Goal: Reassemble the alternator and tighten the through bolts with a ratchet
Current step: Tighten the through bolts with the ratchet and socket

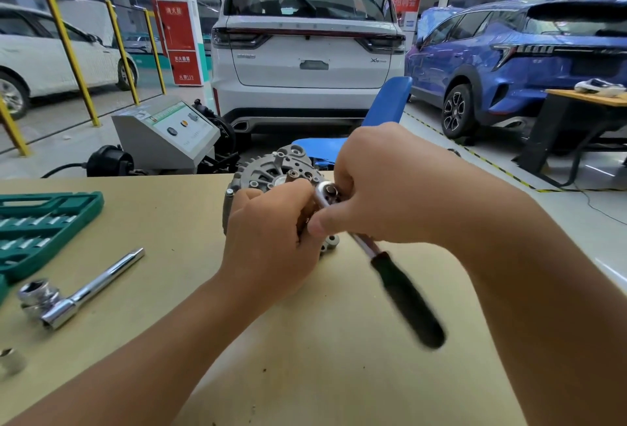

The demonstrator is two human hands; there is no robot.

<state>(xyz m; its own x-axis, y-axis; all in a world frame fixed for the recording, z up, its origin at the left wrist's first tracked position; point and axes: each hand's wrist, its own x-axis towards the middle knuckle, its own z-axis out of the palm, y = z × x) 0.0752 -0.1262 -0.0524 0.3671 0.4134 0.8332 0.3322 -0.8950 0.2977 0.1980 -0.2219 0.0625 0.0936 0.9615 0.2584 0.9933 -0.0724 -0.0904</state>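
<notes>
Looks like the alternator (271, 174) is already back in one piece on the worktop (190, 256), left hand (271, 239) gripping its housing, right hand (380, 188) wrapped round the ratchet (403, 286) neck (handle's blurry), so we're into bolt tightening, how many left I can't tell.

Car workshop: parked cars (307, 52), toolset (40, 225)

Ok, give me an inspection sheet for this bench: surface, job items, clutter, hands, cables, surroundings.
Surface: tan bench, a few specks.
Job's things: alternator upright; ratchet head at its top, black handle blurred.
Clutter: green socket case, chrome socket handle, loose socket.
Hands: left hand grips the alternator; right hand grips the ratchet near its head.
Cables: black cable behind the bench.
Surroundings: grey machine, blue chair, parked cars.
</notes>
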